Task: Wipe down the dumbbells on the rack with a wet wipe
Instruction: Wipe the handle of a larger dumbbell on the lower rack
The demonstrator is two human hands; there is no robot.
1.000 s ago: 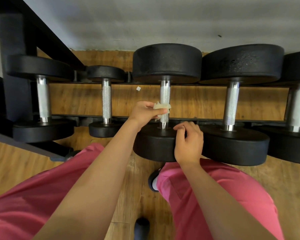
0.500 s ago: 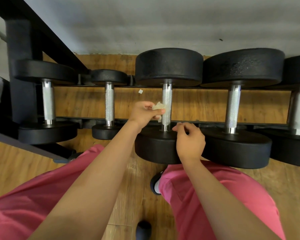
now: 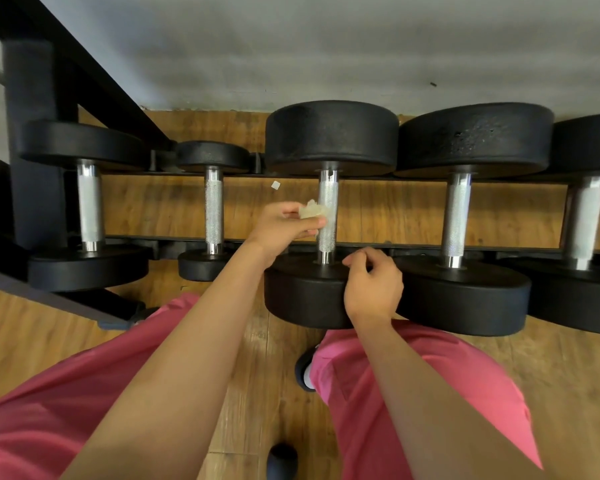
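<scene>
One black rack (image 3: 32,150) carries five dumbbells (image 3: 458,216) side by side, their steel handles crossing its two rails above a wood floor (image 3: 395,209). On the middle dumbbell (image 3: 329,140), the right hand (image 3: 373,289) rests on the near head, fingers loosely curled and holding nothing. The left hand (image 3: 281,225) pinches a crumpled wet wipe (image 3: 312,211) between thumb and fingers, touching the handle's left side. A small white scrap (image 3: 275,185) lies on the floor.

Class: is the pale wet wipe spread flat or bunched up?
Bunched up: the pale wet wipe is a crumpled wad pinched by the left hand.
</scene>
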